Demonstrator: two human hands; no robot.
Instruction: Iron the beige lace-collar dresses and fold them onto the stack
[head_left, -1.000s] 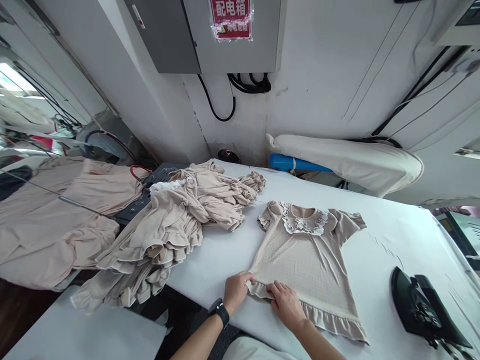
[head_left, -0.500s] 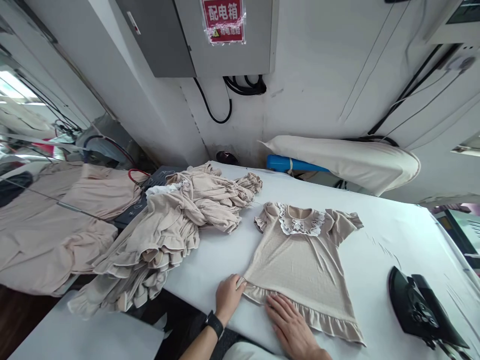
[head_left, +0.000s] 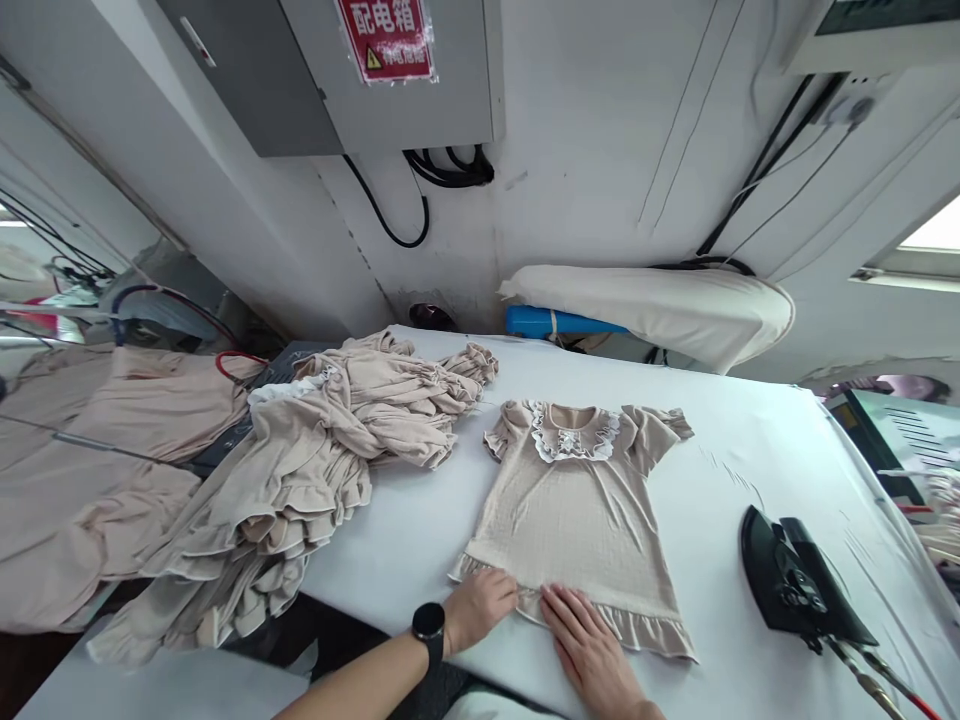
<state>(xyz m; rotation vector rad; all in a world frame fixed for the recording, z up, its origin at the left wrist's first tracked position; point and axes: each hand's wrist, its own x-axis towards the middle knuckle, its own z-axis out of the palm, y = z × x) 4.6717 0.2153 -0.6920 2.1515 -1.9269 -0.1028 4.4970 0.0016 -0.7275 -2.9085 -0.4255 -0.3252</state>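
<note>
A beige child's dress (head_left: 571,520) lies spread on the white table, with short ruffled sleeves, a white lace collar and a ruffled hem. My left hand (head_left: 478,606), a black watch on its wrist, is closed with bent fingers on the hem, left of its middle. Flat on the hem to the right rests my right hand (head_left: 589,645), fingers stretched out and holding nothing. A black iron (head_left: 802,580) sits to the right of the dress, its cord and hose running toward the front edge.
Rumpled beige garments (head_left: 307,460) are heaped on the left of the white table (head_left: 397,560). More pinkish cloth (head_left: 127,450) lies farther left. A padded pressing arm (head_left: 660,305) and a blue cylinder (head_left: 555,322) stand behind the table, under a grey electrical box (head_left: 420,90).
My left hand has moved from the hem's left corner rightward along the ruffle, closer to my right hand. My right hand stays flat on the hem. The view has turned slightly right.
</note>
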